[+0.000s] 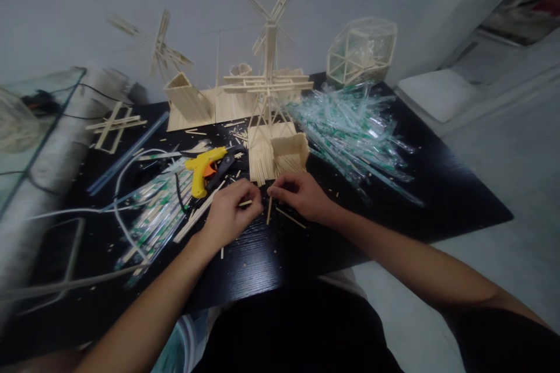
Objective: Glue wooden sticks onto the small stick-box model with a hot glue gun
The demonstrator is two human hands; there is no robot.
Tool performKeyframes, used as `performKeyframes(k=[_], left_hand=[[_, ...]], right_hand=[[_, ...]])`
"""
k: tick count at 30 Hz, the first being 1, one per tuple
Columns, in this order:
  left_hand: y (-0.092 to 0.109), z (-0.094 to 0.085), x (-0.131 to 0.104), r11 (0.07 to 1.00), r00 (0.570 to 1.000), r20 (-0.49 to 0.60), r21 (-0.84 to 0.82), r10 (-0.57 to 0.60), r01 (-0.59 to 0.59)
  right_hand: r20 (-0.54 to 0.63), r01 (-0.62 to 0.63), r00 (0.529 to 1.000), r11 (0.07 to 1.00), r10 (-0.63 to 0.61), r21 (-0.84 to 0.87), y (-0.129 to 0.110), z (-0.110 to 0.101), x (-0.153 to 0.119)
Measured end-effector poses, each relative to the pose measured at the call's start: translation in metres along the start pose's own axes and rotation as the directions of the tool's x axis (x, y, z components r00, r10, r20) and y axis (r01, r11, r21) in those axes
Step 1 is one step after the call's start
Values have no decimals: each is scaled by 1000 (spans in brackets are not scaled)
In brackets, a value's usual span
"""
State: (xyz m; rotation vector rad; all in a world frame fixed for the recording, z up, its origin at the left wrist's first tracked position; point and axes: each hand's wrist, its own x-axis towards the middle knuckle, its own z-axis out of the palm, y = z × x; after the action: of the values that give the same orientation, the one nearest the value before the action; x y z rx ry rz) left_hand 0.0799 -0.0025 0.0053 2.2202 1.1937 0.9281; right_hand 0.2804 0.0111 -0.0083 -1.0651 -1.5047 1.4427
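My left hand is closed in a pinch, and a short wooden stick shows between its fingers. Close by, my right hand pinches the top of another thin wooden stick, which points down toward the tabletop. Both hands are just in front of a small windmill model built from wooden sticks, with a box-like part on its base. One loose stick lies below my right hand. A yellow glue gun rests beyond my left hand, beside some longer sticks.
Wrapped chopsticks lie at left near a white cable. Clear wrappers are heaped at right. Behind stand another windmill model and a faceted frame. The black table ends at right; a glass edge borders the left.
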Motion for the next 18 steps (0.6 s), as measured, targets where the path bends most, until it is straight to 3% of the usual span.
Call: performKeyframes(k=[8,18], left_hand=[[-3,-3,0,989,990,40,-48,-138,140],[0,0,-4,992,991,112,-92,-75,85]], right_hand=[[-35,-49,998,996,52,71,-5,-2,0],[-109,53,993,998,-55,-22,1,1,1]])
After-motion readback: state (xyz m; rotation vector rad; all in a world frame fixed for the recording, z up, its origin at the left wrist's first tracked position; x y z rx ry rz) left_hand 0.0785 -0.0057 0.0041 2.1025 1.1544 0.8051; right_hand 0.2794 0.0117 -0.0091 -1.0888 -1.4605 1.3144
